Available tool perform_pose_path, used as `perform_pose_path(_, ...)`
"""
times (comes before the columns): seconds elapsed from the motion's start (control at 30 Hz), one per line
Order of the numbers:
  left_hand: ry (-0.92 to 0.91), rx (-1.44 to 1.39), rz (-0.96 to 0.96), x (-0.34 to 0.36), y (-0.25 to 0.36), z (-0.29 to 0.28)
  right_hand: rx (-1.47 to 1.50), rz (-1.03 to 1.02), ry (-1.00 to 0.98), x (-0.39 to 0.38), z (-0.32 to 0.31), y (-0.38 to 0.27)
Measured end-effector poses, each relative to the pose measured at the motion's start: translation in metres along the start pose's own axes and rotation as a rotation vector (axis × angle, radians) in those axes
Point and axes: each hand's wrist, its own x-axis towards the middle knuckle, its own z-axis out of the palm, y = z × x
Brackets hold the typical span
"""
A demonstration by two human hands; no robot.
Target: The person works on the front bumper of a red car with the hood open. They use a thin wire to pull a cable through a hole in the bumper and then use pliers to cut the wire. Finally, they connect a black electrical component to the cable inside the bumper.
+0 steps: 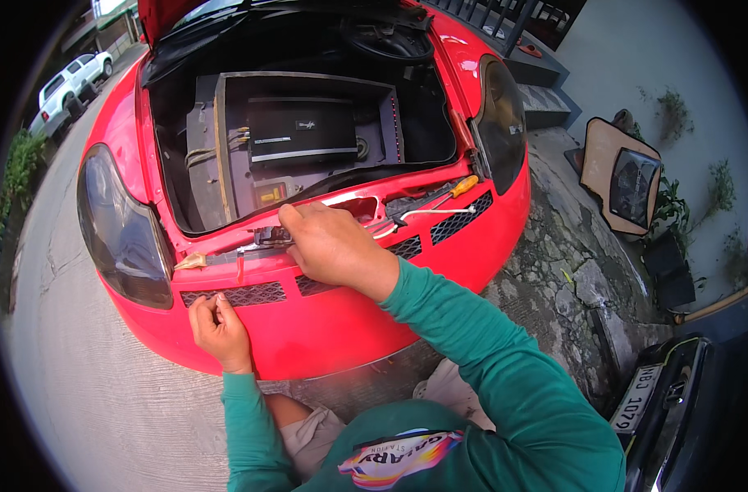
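My right hand (329, 246) is closed at the front lip of a red car's open front compartment. Its fingertips are on a small black latch-like part (271, 236), which they partly hide. Lower and to the left, my left hand (221, 332) has its fingers pinched together in front of the bumper's mesh grille (241, 295); whatever they hold cannot be made out. A crumpled tan scrap (192, 261) lies on the lip by the left headlight. Right of my right hand, a white cable (427, 211) runs along the lip beside a yellow-handled screwdriver (464, 186).
Inside the compartment sits a black amplifier (302, 129) within a grey box. A tan panel with a dark insert (632, 184) leans by the right wall above broken concrete. A black car bumper (665, 402) is at lower right. A white pickup (72, 86) stands far left.
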Motion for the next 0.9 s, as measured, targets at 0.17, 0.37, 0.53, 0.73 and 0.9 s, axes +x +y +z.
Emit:
perform_pose_path(0.17, 0.008, 0.010, 0.057, 0.002, -0.006, -0.002, -0.070, -0.067, 0.062, -0.017, -0.013, -0.007)
perform_pose_path(0.37, -0.010, -0.081, -0.067, 0.001, -0.011, -0.006, -0.497, 0.116, 0.001, -0.024, -0.039, 0.023)
perform_pose_path(0.53, -0.101, -0.050, -0.102, 0.011, -0.004, -0.015, -0.303, 0.020, 0.030, -0.012, -0.042, 0.035)
perform_pose_path(0.73, -0.334, 0.156, -0.063, 0.043, 0.031, -0.034, -0.280, -0.035, -0.149, 0.006, -0.060, 0.046)
perform_pose_path(0.9, -0.651, -0.066, 0.297, 0.096, 0.070, -0.009, -0.264, -0.092, -0.174, 0.016, -0.062, 0.044)
